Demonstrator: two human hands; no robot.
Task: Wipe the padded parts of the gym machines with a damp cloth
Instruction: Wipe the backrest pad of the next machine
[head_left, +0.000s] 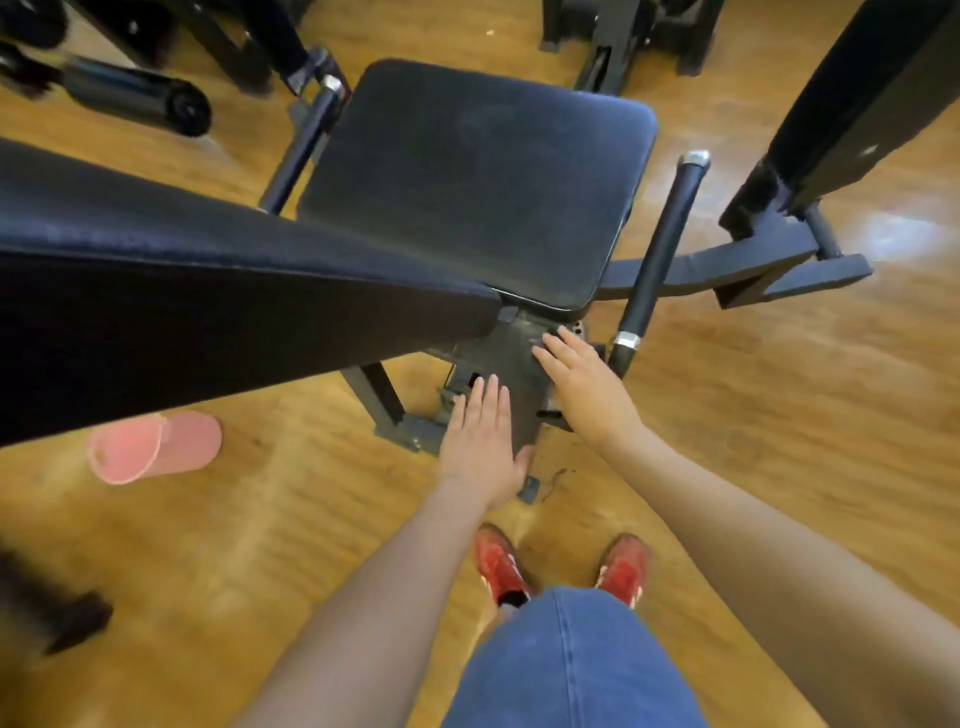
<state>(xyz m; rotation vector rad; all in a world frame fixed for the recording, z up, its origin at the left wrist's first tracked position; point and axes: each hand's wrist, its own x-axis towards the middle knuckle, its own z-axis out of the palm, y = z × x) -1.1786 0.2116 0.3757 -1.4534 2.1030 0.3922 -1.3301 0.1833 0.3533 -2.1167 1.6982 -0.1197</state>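
Both hands out in front of me, and neither has a cloth in it. My left hand (480, 441) is flat, fingers straight and together, palm down over the dark metal frame (506, 364) at the machine's base. My right hand (576, 371) is spread the same way at about one o'clock from the left, fingertips reaching the frame just under the seat's near edge. Nothing pinched, nothing clamped in either one. My read is that they're hovering or bracing here while I lean in; I can't tell if they actually touch the metal.

No damp cloth anywhere in view. The padded targets are right here, though: the seat pad (478, 182) at twelve o'clock, a rounded-corner rectangle of black vinyl, matte, a little scuffed and dusty-looking. The long back pad (208, 291) sweeps in from nine o'clock, same black upholstery with a stitched seam along its edge, tilted so its end overhangs the frame.

Beside the seat at two o'clock, a black grip handle (660, 260) with chrome end caps. A pink plastic bucket (153, 447) lies on its side on the glossy wood-look floor (753, 389) at nine o'clock, possibly where a cloth gets wetted. My red shoes (561, 566) sit at six o'clock.
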